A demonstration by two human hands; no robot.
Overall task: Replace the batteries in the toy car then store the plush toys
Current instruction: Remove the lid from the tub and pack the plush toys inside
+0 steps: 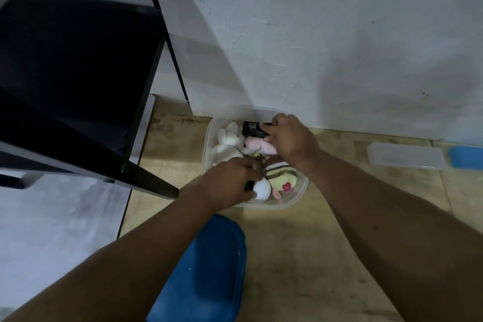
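Your left hand (230, 178) and right hand (290, 138) both grip plush toys (282, 178) (soft, light, squashable), so squeeze their bodies down into the tub (300, 191).

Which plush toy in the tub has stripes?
The yellow plush at the tub's near end, with dark stripes and a red mark. The white one and pink one are plain.

Plush toys (230, 140) in container (300, 192) against wall (313, 34); lid (209, 269) before it, table (78, 73) left.
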